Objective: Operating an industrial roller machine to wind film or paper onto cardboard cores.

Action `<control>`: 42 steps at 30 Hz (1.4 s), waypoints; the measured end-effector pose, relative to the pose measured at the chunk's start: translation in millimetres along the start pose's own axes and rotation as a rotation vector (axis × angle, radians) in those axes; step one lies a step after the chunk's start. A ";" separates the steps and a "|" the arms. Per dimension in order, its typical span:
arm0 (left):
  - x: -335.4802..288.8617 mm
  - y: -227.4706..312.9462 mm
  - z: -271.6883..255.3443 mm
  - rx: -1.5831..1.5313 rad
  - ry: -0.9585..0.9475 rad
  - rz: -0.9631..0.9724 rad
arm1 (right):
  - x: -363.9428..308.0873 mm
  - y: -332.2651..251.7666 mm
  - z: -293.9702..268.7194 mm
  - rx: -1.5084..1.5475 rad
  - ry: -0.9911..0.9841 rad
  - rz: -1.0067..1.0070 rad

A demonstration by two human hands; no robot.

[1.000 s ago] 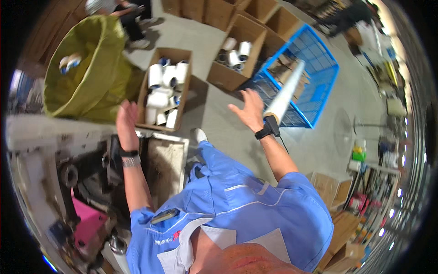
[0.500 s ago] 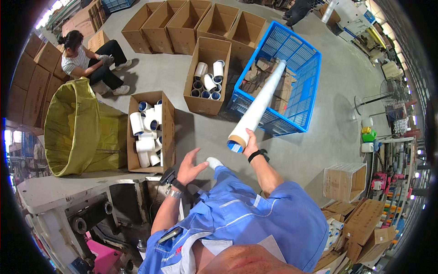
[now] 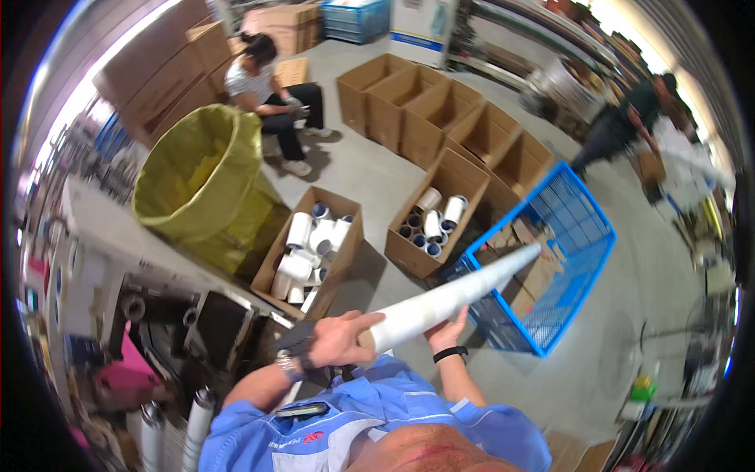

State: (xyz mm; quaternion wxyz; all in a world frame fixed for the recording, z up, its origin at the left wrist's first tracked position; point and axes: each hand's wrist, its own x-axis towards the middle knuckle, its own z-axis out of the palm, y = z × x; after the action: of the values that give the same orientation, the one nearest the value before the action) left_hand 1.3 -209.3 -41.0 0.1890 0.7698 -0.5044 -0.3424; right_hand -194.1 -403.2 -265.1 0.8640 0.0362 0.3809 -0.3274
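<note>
A long white roll of film [image 3: 440, 305] with a brown cardboard core slants from in front of my body toward the blue plastic crate [image 3: 543, 354]. Its far end lies over the crate's interior. My right hand [image 3: 446, 333] grips the roll from below, near the crate's near corner. At the near end, my left hand [image 3: 340, 340] has its fingers and thumb about the core end; some of its fingers are hidden. Flattened brown cardboard [image 3: 523, 295] lies inside the crate.
A carton [image 3: 346, 263] and another carton [image 3: 421, 256] hold short white rolls. Several open cartons [image 3: 444, 110] stand behind. A yellow-lined bin [image 3: 228, 197] and machine [image 3: 102, 244] are left. One person [image 3: 255, 86] sits at the back; another [image 3: 629, 118] bends at far right.
The roll has swung, its near end moving left and down toward my body. My left hand, free and spread before, has come onto that end. The view has turned, and a second person shows.
</note>
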 end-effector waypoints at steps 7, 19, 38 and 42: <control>-211.2 -44.1 -115.5 -0.479 0.363 -0.120 | 70.5 -41.0 -0.3 -0.181 0.060 -0.170; -309.5 -242.4 116.4 -1.592 1.918 -0.281 | 46.4 55.0 39.0 -0.568 0.013 0.041; -288.7 -327.6 197.9 -2.194 2.046 0.263 | 113.0 242.9 241.1 -0.870 -0.292 0.014; -279.5 -316.7 189.0 -2.072 1.964 -0.159 | 168.0 287.9 244.4 -0.919 -0.287 0.280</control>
State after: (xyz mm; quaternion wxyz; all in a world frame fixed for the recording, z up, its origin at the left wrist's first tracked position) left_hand -1.1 187.1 -279.7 0.9031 0.2331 0.3457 0.1032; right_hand 215.0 -344.5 -260.5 0.8700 -0.3427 0.3544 -0.0083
